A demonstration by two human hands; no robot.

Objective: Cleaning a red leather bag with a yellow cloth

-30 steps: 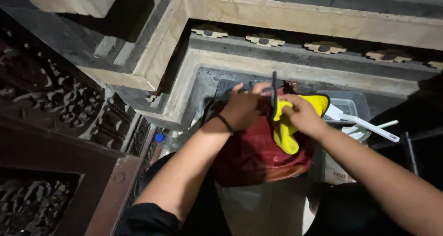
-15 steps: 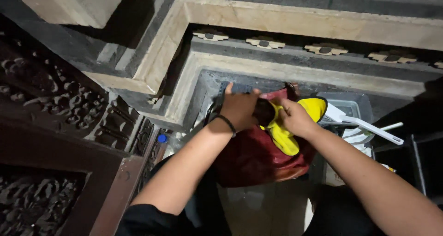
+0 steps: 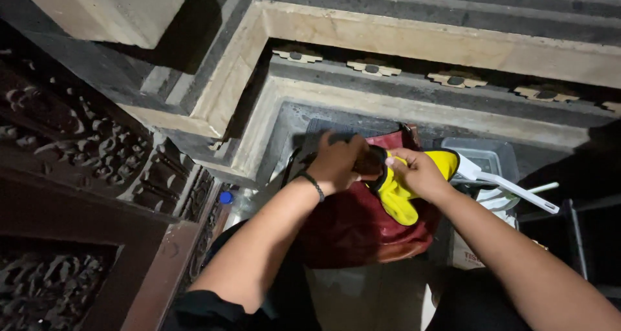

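Over stone steps, beside a carved wooden panel: both hands at the mouth of a red bag.

Largest first: the pale stone steps fill the top of the view; the bag sits below them, in front of a grey plastic bin. A yellow cloth with black trim lies across the bag's top edge. Left hand is curled shut around a dark object at the bag's opening; what that object is cannot be told. Right hand is closed on the cloth, pinching it. A white tool handle sticks out to the right. Against half a second ago: the hands sit closer together, and the cloth is bunched lower.
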